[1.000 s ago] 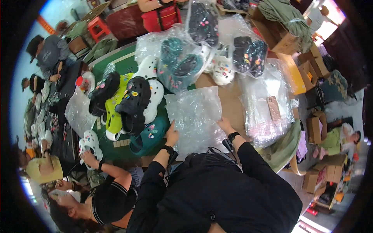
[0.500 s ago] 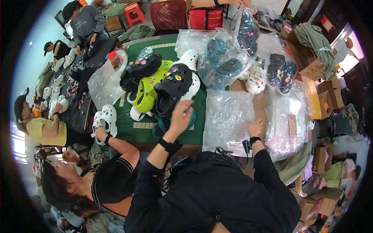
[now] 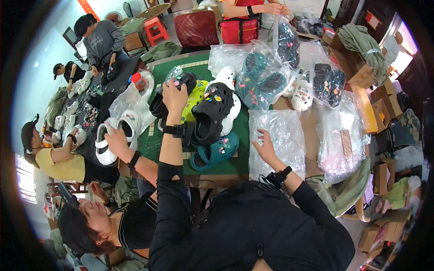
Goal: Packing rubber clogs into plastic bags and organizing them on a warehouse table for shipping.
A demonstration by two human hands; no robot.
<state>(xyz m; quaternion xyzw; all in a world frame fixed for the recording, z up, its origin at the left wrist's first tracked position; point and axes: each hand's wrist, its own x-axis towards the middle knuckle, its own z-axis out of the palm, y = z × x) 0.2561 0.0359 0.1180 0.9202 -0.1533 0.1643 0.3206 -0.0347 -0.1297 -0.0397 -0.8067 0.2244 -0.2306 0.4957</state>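
Note:
My left hand (image 3: 174,100) reaches to the far left of a clog pile and closes on a black clog (image 3: 186,80) with charms. Beside it are a lime green clog (image 3: 193,102), a larger black clog (image 3: 211,107) with colourful charms, and a white clog (image 3: 227,77) partly hidden behind. A teal clog (image 3: 222,151) lies on the green mat (image 3: 158,156), nearer to me. Over a flat clear plastic bag (image 3: 282,131), my right hand (image 3: 266,148) is open, fingers apart and holding nothing.
Bagged teal clogs (image 3: 260,83) and bagged black clogs (image 3: 327,86) occupy the far right, with a stack of clear bags (image 3: 341,147) nearer. On my left, a co-worker's hand (image 3: 116,143) handles white clogs (image 3: 127,126). Another person's hands (image 3: 275,9) hold a bag across the table.
My left hand has moved far and left onto the black clog, uncovering the teal clog. My right hand has shifted left over the bag. The co-worker's white clogs have moved apart.

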